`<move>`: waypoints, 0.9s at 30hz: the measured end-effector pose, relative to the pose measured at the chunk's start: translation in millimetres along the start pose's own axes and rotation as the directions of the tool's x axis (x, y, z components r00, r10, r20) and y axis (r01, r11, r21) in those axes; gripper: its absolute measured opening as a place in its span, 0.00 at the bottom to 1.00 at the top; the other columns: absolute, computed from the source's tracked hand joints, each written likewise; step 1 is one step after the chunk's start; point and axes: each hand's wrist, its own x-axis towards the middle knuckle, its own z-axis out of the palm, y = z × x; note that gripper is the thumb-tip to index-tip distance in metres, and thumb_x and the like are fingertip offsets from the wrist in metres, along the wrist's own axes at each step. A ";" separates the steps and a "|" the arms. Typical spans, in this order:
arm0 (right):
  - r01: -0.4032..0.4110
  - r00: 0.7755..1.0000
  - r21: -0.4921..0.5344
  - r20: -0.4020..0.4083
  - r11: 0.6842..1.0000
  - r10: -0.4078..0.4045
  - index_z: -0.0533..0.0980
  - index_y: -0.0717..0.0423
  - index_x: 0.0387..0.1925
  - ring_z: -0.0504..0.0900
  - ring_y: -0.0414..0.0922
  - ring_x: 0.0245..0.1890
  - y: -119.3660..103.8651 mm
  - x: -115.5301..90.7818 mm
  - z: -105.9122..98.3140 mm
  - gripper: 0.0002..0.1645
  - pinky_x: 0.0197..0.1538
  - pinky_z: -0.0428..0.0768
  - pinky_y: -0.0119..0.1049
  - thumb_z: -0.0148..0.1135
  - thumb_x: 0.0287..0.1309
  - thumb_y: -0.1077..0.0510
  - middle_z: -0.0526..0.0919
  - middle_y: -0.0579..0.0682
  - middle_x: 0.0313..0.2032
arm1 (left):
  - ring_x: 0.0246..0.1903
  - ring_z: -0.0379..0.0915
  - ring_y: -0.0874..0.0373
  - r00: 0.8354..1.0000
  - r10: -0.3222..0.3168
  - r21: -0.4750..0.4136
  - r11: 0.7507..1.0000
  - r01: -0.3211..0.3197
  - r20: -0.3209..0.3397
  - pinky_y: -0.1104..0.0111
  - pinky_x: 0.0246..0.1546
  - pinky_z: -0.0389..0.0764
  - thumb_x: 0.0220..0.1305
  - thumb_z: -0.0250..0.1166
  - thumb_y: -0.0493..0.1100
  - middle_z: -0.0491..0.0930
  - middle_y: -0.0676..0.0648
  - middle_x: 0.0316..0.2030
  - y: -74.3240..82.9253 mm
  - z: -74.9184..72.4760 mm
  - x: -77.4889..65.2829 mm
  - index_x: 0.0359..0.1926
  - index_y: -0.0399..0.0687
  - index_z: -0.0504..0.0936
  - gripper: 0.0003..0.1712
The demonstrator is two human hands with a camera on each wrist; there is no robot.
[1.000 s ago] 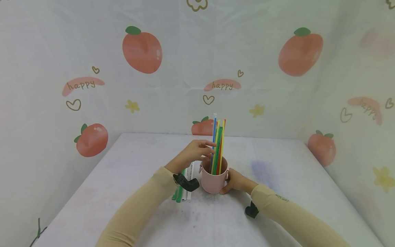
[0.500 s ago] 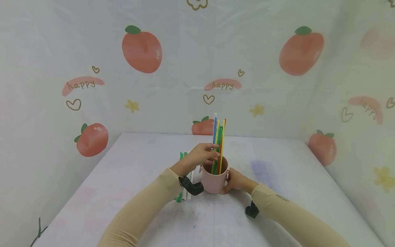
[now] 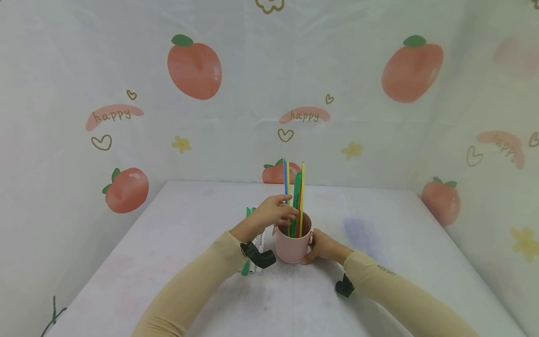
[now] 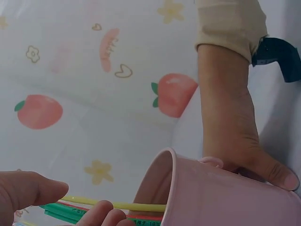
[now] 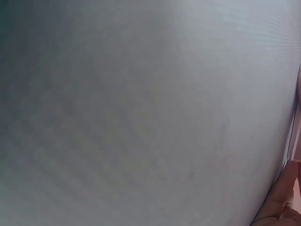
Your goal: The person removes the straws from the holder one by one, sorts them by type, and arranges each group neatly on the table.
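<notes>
A pink bucket (image 3: 292, 250) with small side rings stands upright on the table. Thin sticks rise from it: green ones (image 3: 296, 194), a yellow one (image 3: 302, 187), a red one, and a blue and a yellow one leaning left. My left hand (image 3: 269, 213) reaches over the rim among the sticks. Its thumb (image 4: 37, 186) stands apart from its fingers, near the yellow and green sticks; no pinch shows. My right hand (image 3: 323, 246) grips the bucket's right side, thumb low in front, other fingers mostly hidden behind. The right wrist view shows little but white surface and fingers (image 5: 280, 195).
Green and white flat strips (image 3: 258, 241) lie left of the bucket, partly under my left wrist. A black wrist camera (image 3: 261, 257) hangs beneath that wrist, another (image 3: 344, 286) under the right. A printed fruit backdrop (image 3: 236, 117) closes the far side.
The left hand first shifted right into the sticks, then slightly back left. The blue stick and a yellow one now lean further left, apart from the green ones. Right hand and bucket keep their place.
</notes>
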 end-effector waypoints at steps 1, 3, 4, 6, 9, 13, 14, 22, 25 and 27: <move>0.001 1.000 -0.001 0.000 1.000 -0.001 0.70 0.65 0.59 0.71 0.56 0.64 0.3 0.2 0.0 0.49 0.69 0.65 0.54 0.83 0.31 0.65 0.77 0.58 0.59 | 0.51 0.79 0.49 1.000 0.003 -0.002 1.000 -0.003 0.002 0.61 0.49 0.83 0.70 0.56 0.41 0.81 0.38 0.53 0.3 -0.4 -0.7 0.73 0.39 0.56 0.35; 0.005 1.000 -0.001 0.002 1.000 -0.005 0.71 0.65 0.59 0.71 0.55 0.63 0.8 0.5 0.0 0.47 0.68 0.65 0.54 0.83 0.31 0.66 0.78 0.57 0.58 | 0.52 0.79 0.49 1.000 0.009 -0.003 1.000 -0.009 0.002 0.61 0.50 0.83 0.70 0.55 0.41 0.81 0.38 0.53 0.9 -1.0 -1.4 0.73 0.39 0.55 0.35; 0.006 1.000 -0.001 0.003 1.000 -0.006 0.71 0.65 0.58 0.71 0.55 0.63 0.9 0.3 -0.1 0.47 0.68 0.65 0.54 0.82 0.31 0.66 0.78 0.57 0.58 | 0.52 0.79 0.48 1.000 0.012 -0.002 1.000 -0.012 0.002 0.61 0.50 0.83 0.70 0.55 0.40 0.81 0.38 0.52 0.8 -1.2 -1.3 0.73 0.39 0.54 0.35; 0.003 1.000 -0.001 0.005 1.000 -0.003 0.71 0.65 0.58 0.71 0.55 0.63 1.1 0.1 -0.5 0.46 0.68 0.65 0.54 0.82 0.32 0.66 0.78 0.57 0.58 | 0.51 0.79 0.48 1.000 0.019 0.003 1.000 -0.019 -0.001 0.61 0.49 0.83 0.70 0.55 0.40 0.81 0.38 0.52 0.6 -1.3 -0.6 0.73 0.39 0.55 0.35; -0.001 1.000 -0.004 0.007 1.000 0.001 0.71 0.65 0.58 0.71 0.55 0.63 1.5 -0.2 -1.1 0.46 0.69 0.65 0.54 0.82 0.33 0.65 0.78 0.57 0.58 | 0.50 0.80 0.49 1.000 0.029 0.016 0.999 -0.029 -0.006 0.61 0.48 0.83 0.69 0.55 0.40 0.81 0.38 0.51 0.4 -1.0 1.9 0.73 0.39 0.56 0.34; 0.005 1.000 -0.006 0.005 1.000 -0.005 0.71 0.65 0.57 0.72 0.55 0.62 2.5 0.1 -1.2 0.46 0.68 0.66 0.54 0.83 0.32 0.65 0.78 0.57 0.57 | 0.48 0.81 0.49 0.999 0.023 0.023 0.999 -0.022 -0.027 0.60 0.47 0.84 0.68 0.56 0.39 0.82 0.38 0.50 1.7 0.9 5.6 0.71 0.39 0.60 0.32; 0.008 1.000 -0.007 0.005 1.000 -0.008 0.71 0.65 0.57 0.72 0.55 0.62 2.8 0.3 -1.1 0.46 0.68 0.66 0.54 0.83 0.32 0.65 0.78 0.57 0.57 | 0.47 0.81 0.49 0.999 0.022 0.028 0.999 -0.021 -0.033 0.60 0.47 0.84 0.68 0.57 0.39 0.82 0.38 0.49 2.1 1.5 6.5 0.71 0.38 0.60 0.32; -0.058 0.998 -0.024 -0.018 0.998 0.058 0.70 0.64 0.58 0.70 0.57 0.64 0.0 0.4 0.6 0.47 0.68 0.65 0.55 0.83 0.33 0.64 0.76 0.59 0.60 | 0.43 0.83 0.50 0.997 0.007 0.051 0.999 -0.004 -0.071 0.60 0.45 0.85 0.68 0.58 0.39 0.83 0.39 0.47 2.7 4.5 12.9 0.68 0.40 0.65 0.29; -0.063 0.998 -0.026 -0.016 0.998 0.063 0.70 0.64 0.58 0.70 0.57 0.64 -1.0 0.6 0.7 0.46 0.68 0.66 0.55 0.82 0.33 0.64 0.76 0.59 0.59 | 0.42 0.83 0.50 0.997 0.014 0.058 0.998 -0.010 -0.074 0.60 0.44 0.85 0.68 0.59 0.39 0.83 0.39 0.46 2.3 4.3 15.5 0.67 0.40 0.66 0.28; -0.060 0.998 -0.025 -0.017 0.998 0.060 0.71 0.64 0.57 0.71 0.56 0.63 -1.3 0.5 0.7 0.45 0.68 0.66 0.54 0.82 0.33 0.65 0.77 0.58 0.59 | 0.42 0.83 0.50 0.997 0.017 0.058 0.998 -0.013 -0.075 0.60 0.44 0.85 0.68 0.59 0.39 0.84 0.39 0.46 1.8 4.2 16.9 0.66 0.40 0.67 0.27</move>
